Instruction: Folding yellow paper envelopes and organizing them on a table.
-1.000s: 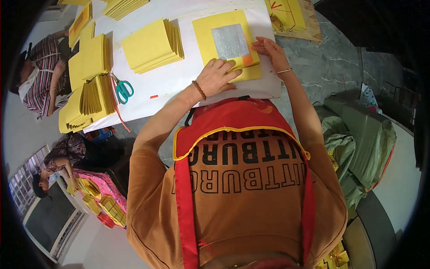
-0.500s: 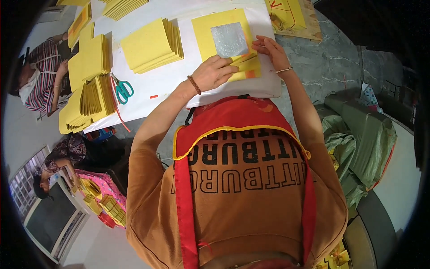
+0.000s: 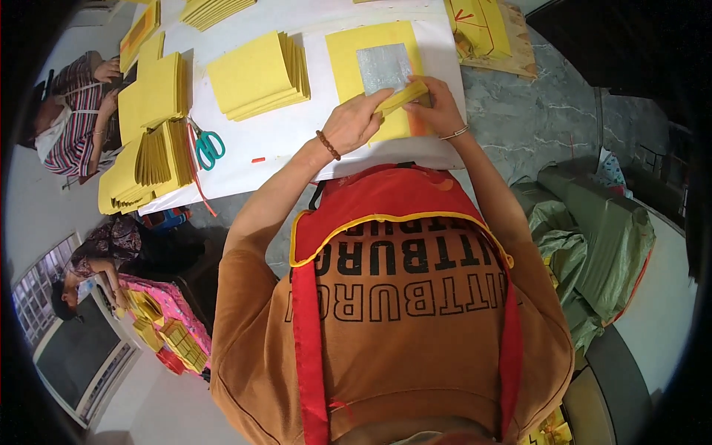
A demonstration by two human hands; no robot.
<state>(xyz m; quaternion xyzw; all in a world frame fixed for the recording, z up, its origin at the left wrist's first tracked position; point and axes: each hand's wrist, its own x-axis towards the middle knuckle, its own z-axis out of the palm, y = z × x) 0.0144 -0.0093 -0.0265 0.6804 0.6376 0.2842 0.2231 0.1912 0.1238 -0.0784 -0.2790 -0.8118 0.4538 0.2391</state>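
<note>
Between my two hands is a folded strip of yellow paper [image 3: 404,96], lifted and slightly tilted. My left hand [image 3: 353,122] pinches its left end with thumb and fingers, and my right hand [image 3: 439,108] grips the right end. Underneath lies a sheet of yellow paper [image 3: 343,58] with a silver-grey rectangle [image 3: 383,65] on it. An orange patch [image 3: 419,124] shows near the sheet's lower right corner. My hands hide part of the sheet's lower half.
Stacks of folded yellow paper [image 3: 252,78] stand left on the white table [image 3: 245,144]. Teal-handled scissors [image 3: 208,150] lie beside the leftmost stacks. A small red piece [image 3: 258,159] lies near the front edge. Two other people sit at the left. Green wrapped bundles [image 3: 593,237] stand right.
The folded yellow strip has come up off the sheet and is now held between both hands. My right hand has moved down and inward, closing on its end.
</note>
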